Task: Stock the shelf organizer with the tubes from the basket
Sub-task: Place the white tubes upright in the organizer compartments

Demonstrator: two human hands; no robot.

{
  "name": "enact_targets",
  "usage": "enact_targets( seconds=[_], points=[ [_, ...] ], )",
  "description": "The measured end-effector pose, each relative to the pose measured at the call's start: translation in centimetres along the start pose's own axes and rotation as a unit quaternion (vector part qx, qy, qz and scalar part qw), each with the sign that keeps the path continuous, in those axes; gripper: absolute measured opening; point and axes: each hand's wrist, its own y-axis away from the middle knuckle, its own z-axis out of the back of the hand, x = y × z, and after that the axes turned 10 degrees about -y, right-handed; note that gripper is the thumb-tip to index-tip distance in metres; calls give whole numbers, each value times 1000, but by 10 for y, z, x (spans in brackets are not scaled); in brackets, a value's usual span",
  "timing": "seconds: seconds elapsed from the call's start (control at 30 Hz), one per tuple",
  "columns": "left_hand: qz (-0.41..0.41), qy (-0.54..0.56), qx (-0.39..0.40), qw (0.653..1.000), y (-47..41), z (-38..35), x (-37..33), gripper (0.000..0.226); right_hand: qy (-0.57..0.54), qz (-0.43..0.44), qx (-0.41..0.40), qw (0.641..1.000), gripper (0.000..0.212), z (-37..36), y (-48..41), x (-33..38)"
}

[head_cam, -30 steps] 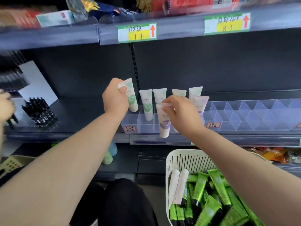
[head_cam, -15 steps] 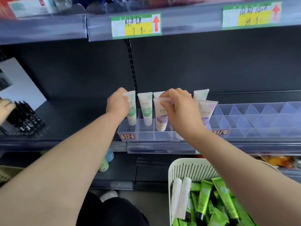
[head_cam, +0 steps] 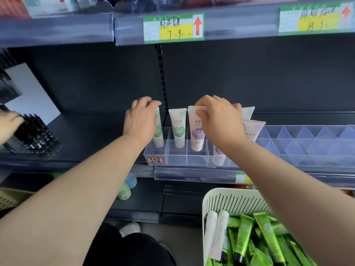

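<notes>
A clear shelf organizer [head_cam: 172, 157] sits at the shelf's front edge. My left hand [head_cam: 141, 120] holds the top of a white tube with a green label [head_cam: 159, 131], which stands in the leftmost compartment. Beside it stands a second green-label tube [head_cam: 178, 129]. My right hand [head_cam: 219, 120] pinches the top edge of a white tube with a purple label [head_cam: 197, 132], upright in the third compartment. More white tubes [head_cam: 251, 131] stand behind my right wrist. A white slotted basket [head_cam: 230, 200] at the lower right holds several green tubes [head_cam: 244, 233] and two white ones [head_cam: 217, 233].
The organizer's compartments to the right [head_cam: 307, 144] hold nothing. A black rack of small items [head_cam: 36, 135] stands at the left with another person's hand [head_cam: 9, 121] on it. Small bottles [head_cam: 124, 191] sit on the lower shelf. Price tags [head_cam: 172, 27] hang above.
Both hands have brought their tubes down into the organizer's compartments. The purple-label tube went from in front of the organizer into the third slot. The view has moved closer.
</notes>
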Motion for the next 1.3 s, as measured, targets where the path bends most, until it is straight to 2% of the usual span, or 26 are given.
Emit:
enact_targets(
  seconds=[0.1, 0.4, 0.67, 0.9, 1.03, 1.1, 1.17, 1.3],
  points=[
    [-52, -25, 1, 998, 8, 4, -5, 44, 30, 3, 25, 999, 17, -3, -5, -2],
    [-128, 25, -20, 991, 26, 6, -35, 38, 152, 8, 114, 982, 20, -21, -6, -10],
    [-96, 85, -26, 991, 39, 12, -44, 34, 148, 6, 136, 980, 26, -22, -8, -11],
    [-99, 106, -34, 989, 55, 17, -54, 33, 103, 41, 58, 992, 27, -7, 11, -17],
    [-95, 161, -44, 981, 74, 19, -67, 40, 60, 87, -20, 994, 18, 4, 57, -29],
    [-97, 179, -33, 978, 88, 13, -78, 40, 66, 96, -26, 993, 12, 6, 88, -44],
    [-105, 198, -19, 974, 104, 2, -90, 40, 84, 82, 5, 993, 11, 5, 119, -65],
    [-108, 253, 31, 961, 137, -27, -118, 44, 123, 1, 96, 988, 29, 2, 170, -107]
  ],
)
